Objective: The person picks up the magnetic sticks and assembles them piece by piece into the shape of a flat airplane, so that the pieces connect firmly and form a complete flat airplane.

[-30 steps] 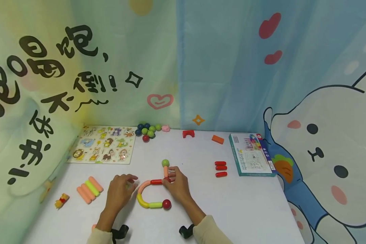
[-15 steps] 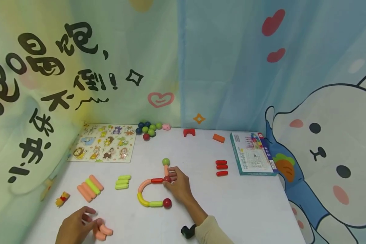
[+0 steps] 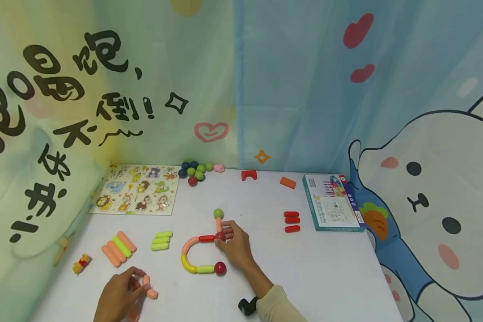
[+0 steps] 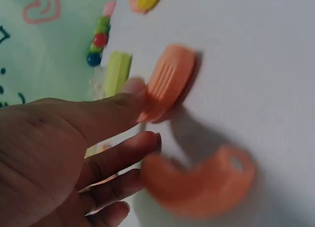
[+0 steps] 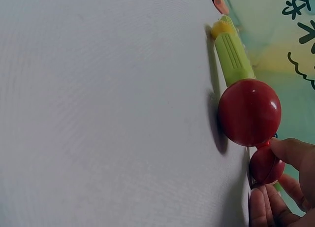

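Observation:
Low on the left of the table my left hand [image 3: 118, 295] pinches a curved salmon toy rod [image 4: 170, 79] between thumb and index finger. A second curved salmon rod [image 4: 202, 187] lies just below those fingers in the left wrist view. At mid-table my right hand [image 3: 238, 243] holds a red ball [image 5: 266, 165] between thumb and fingers. That ball joins a red rod [image 3: 206, 239] and an upright-pointing salmon rod topped by a green ball [image 3: 218, 213]. From the red rod a C-shaped chain runs through a yellow curved rod [image 3: 188, 264] and a light green rod [image 3: 205, 269] to another red ball [image 3: 220, 268].
Light green rods [image 3: 161, 240], salmon rods [image 3: 111, 256] and a small bear figure [image 3: 82, 264] lie left. Red rods [image 3: 292, 220] and a box [image 3: 333, 203] stand right. At the back are an animal board [image 3: 134, 191], balls [image 3: 193, 170] and a red arch [image 3: 248, 175].
My left hand moved from beside the chain to the curved salmon rods at lower left, then shifted slightly right with one between its fingers. My right hand stays at the red ball.

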Available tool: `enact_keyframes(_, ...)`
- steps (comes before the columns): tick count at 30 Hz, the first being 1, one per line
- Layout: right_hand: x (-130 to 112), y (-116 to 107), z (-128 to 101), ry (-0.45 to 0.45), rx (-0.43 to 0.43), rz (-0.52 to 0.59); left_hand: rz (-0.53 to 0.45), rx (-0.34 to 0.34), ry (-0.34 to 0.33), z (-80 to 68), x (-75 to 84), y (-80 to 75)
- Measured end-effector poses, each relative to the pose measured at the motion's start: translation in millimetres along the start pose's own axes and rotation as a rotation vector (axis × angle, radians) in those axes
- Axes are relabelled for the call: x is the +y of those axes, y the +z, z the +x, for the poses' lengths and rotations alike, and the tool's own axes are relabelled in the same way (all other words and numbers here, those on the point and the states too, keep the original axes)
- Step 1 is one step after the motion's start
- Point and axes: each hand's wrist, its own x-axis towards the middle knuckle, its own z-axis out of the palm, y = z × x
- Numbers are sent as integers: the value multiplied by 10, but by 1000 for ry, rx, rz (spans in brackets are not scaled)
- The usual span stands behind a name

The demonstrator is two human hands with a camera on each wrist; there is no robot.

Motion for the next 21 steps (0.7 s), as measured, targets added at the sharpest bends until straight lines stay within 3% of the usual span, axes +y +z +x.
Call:
enact_keyframes(3, 1, 0, 4, 5, -2, -4, 11, 38, 23, 24, 121, 57)
enact_keyframes(8, 16, 8, 7, 16, -7, -8, 18, 60, -6, 57, 327, 150)
enact_keyframes(10, 19, 8, 6, 10, -5, -7, -2, 84, 17, 71, 403, 173)
enact_keyframes(13, 6, 2, 0, 11, -5, -7, -41, 156, 104, 131, 540, 164)
enact_keyframes(17, -9, -2, -13, 11, -8, -7, -64, 254, 225, 375, 806, 111)
enact_keyframes(21, 2, -1, -10, 4, -10, 1, -52, 308, 305, 781, 1111, 104)
